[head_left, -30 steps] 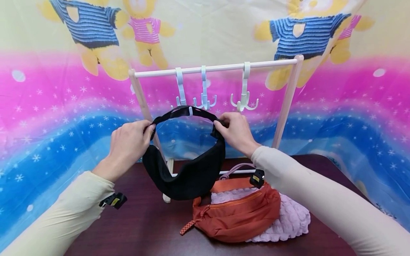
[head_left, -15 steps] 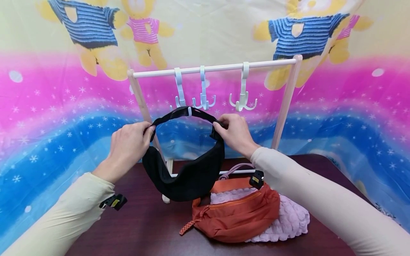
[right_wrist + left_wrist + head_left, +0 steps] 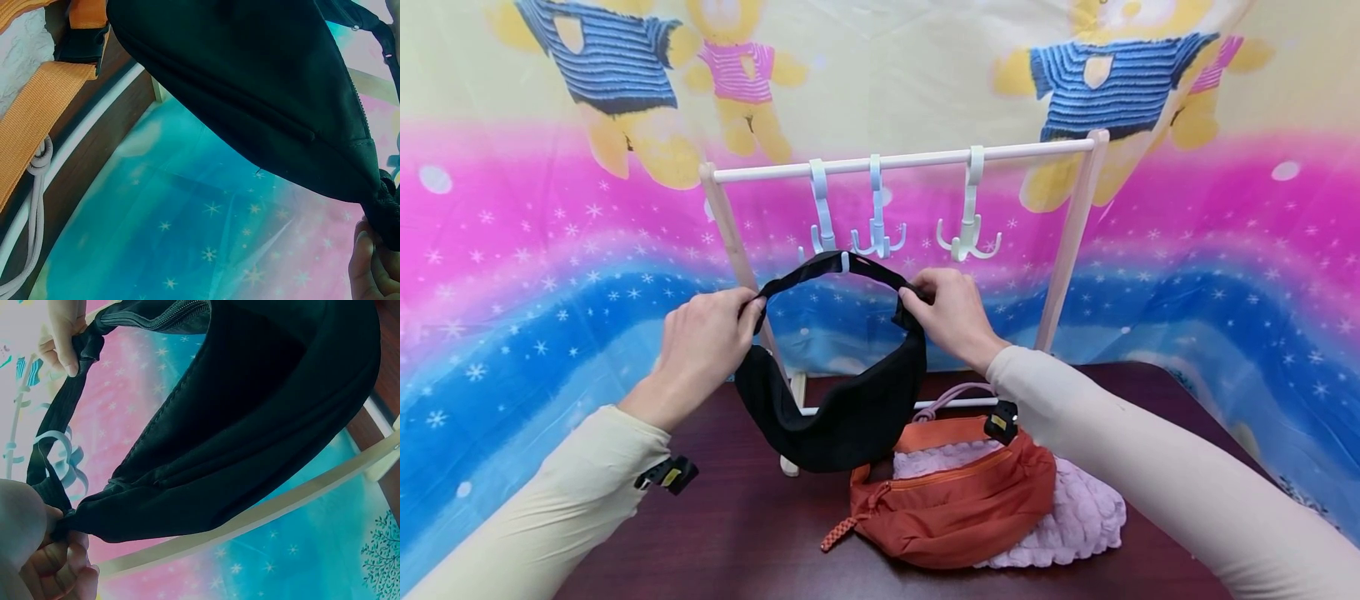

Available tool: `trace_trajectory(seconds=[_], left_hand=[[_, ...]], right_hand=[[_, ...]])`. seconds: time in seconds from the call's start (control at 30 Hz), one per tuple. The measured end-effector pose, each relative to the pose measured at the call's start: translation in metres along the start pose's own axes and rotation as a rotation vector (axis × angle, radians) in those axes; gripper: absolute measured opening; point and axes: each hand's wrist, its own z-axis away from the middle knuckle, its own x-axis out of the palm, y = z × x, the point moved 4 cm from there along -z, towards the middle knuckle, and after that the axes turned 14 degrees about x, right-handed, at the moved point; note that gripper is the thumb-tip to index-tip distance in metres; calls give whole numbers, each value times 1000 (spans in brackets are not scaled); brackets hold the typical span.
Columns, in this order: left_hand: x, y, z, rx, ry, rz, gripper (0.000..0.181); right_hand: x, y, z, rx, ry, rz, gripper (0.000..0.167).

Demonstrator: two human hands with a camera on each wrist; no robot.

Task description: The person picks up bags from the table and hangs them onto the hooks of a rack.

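A black zippered bag (image 3: pixel 842 425) hangs from its strap between both hands, its body sagging below them. My left hand (image 3: pixel 707 333) pinches the strap at the bag's left end. At the right end, my right hand (image 3: pixel 955 312) pinches it between thumb and fingers. The strap's middle rests over a prong of the leftmost blue hook (image 3: pixel 822 204), best seen in the left wrist view, where the prong of that hook (image 3: pixel 59 447) passes through the strap loop. In the right wrist view the bag's body (image 3: pixel 250 75) fills the upper part.
A wooden rack (image 3: pixel 902 162) carries a second blue hook (image 3: pixel 877 208) and a pale green hook (image 3: pixel 972 208). An orange waist bag (image 3: pixel 958 508) lies on a lilac puckered bag (image 3: pixel 1086 517) on the dark table (image 3: pixel 722 517). A printed curtain (image 3: pixel 1225 275) stands behind.
Both hands and the black bag have dropped very slightly. Their grip on the strap stays the same, and the strap remains at the hook.
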Motion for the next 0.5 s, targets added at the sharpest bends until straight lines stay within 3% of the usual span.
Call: trace_trajectory(seconds=[0.5], left_hand=[[3, 0, 1, 1, 7, 0, 23]], right_hand=[[4, 1, 1, 19, -9, -4, 18]])
